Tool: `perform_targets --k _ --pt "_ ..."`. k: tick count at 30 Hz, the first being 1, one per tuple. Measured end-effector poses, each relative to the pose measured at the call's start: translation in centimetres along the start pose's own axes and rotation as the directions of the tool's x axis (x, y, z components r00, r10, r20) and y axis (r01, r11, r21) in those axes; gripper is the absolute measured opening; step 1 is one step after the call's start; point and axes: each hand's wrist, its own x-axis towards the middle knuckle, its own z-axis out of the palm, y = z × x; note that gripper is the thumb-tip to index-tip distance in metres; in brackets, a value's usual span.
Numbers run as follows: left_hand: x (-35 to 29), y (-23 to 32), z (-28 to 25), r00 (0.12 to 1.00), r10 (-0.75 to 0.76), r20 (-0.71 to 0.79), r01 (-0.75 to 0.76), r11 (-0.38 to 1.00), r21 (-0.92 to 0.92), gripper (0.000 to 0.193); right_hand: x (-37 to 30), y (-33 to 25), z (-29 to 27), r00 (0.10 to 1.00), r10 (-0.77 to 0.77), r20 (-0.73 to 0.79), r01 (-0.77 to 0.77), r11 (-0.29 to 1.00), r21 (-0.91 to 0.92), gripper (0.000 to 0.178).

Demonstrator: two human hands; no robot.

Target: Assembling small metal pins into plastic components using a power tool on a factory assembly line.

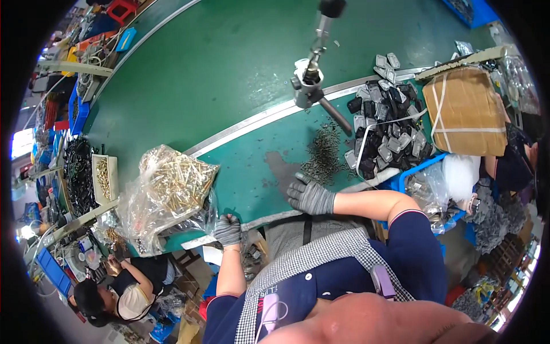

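Observation:
My right hand [310, 195], in a grey striped glove, lies palm down on the green bench [240, 166]. Its fingers are stretched out and somewhat apart, just short of a heap of small dark screws [322, 153]. At the bench's front edge is my left hand [227, 230], gloved alike, with its fingers curled together. What it holds, if anything, is hidden. Close to its left sits a clear plastic bag [172, 189] full of long brass-coloured screws. Beyond my right hand, grey and black plastic housings [389, 126] are piled up.
A metal stand with a rod [309, 92] reaches over the bench. A strapped cardboard box [467, 112] stands at the right, above a blue crate [404, 178] of bagged parts. At left are a white tray of screws [103, 179] and black cables [80, 175]. Another person [123, 286] sits lower left.

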Motion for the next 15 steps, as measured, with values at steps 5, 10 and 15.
perform_targets --k 5,10,15 --pt "-0.4 0.6 -0.3 0.999 0.012 -0.048 -0.014 0.999 -0.041 0.015 -1.7 4.6 0.1 0.985 0.018 -0.173 -0.049 0.982 -0.182 0.022" --pt "-0.1 0.9 -0.3 0.999 -0.033 -0.018 0.034 0.994 0.107 0.017 -3.9 9.2 -2.3 0.945 0.217 -0.246 -0.275 0.933 -0.232 0.019" --pt "-0.2 1.0 -0.7 0.999 0.026 -0.047 -0.021 0.994 0.104 0.018 -4.4 11.2 -3.9 0.874 0.343 -0.345 -0.437 0.864 -0.249 0.015"
